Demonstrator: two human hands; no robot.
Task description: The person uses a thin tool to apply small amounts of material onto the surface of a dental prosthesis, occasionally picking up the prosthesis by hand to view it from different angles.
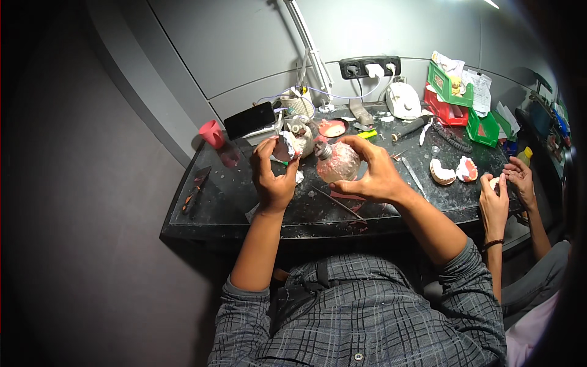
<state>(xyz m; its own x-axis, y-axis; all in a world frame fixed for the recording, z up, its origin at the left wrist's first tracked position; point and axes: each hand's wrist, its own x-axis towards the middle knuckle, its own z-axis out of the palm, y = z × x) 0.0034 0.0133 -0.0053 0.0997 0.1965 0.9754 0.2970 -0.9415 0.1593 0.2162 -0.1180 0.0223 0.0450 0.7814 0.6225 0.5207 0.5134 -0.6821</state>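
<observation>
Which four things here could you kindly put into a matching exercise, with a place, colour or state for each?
Things:
1. Round glass vessel
2. Cup
3. White-rimmed piece
4. Phone

Places, colours or states:
A. Flat and black
B. Held in the left hand
C. Pink, farthest left of the four
D. Held in the right hand

Right pairs: 1-D, 2-C, 3-B, 4-A.

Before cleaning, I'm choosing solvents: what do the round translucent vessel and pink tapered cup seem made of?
Round translucent vessel: probably glass, glossy between pink smears, with bright highlights. Pink tapered cup: likely plastic, smooth and satin, evenly coloured.
</observation>
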